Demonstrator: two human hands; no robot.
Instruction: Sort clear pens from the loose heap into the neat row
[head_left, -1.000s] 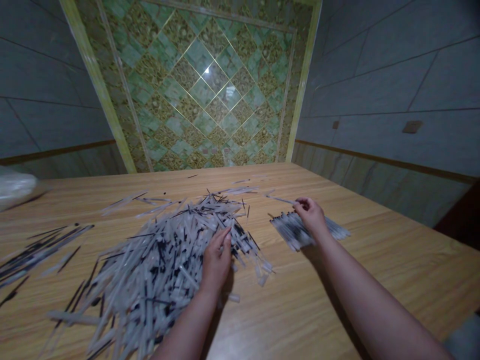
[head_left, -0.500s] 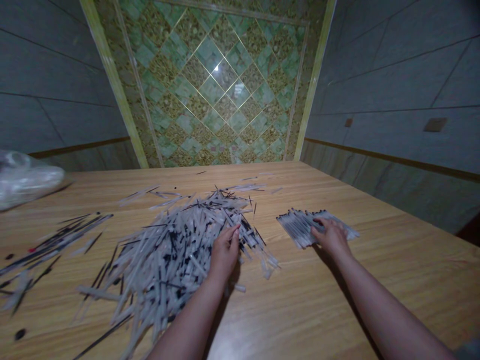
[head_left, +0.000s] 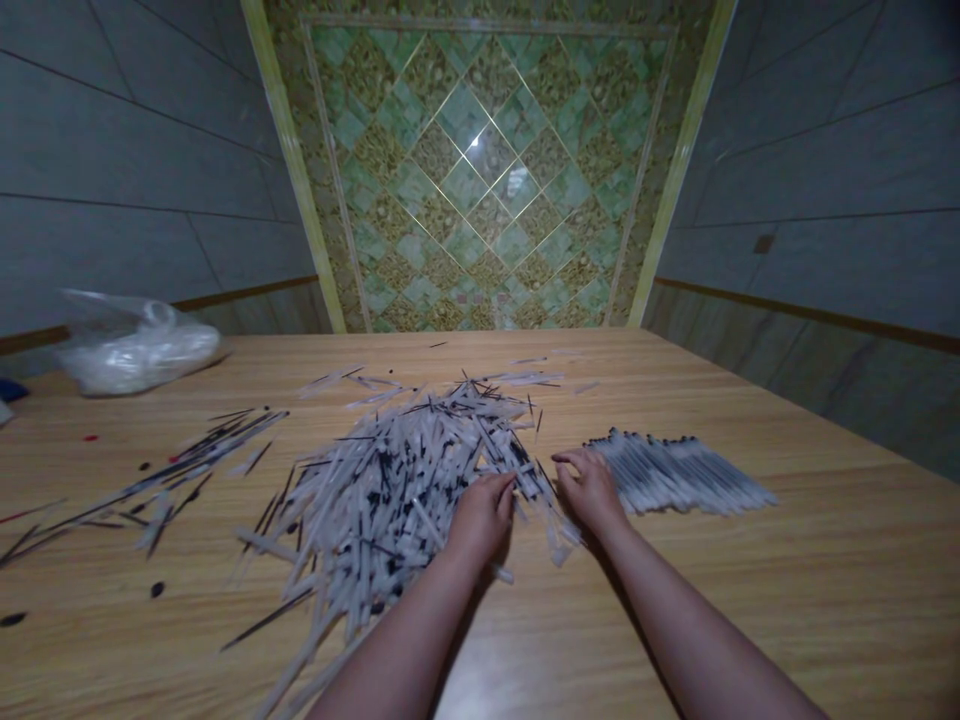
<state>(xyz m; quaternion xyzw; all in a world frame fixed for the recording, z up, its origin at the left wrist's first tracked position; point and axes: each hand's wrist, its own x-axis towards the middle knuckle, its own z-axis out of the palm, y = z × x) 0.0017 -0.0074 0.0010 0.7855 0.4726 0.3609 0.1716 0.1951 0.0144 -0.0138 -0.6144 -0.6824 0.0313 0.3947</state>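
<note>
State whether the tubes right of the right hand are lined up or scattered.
Lined up: the tubes lie side by side, slanted alike, dark ends along the far edge.

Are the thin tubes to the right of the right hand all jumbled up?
No, those thin tubes lie neatly side by side.

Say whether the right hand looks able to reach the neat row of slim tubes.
Likely yes: the right hand is beside the neat row, with nothing visible between them; the loose pile lies on the hand's other side.
</note>
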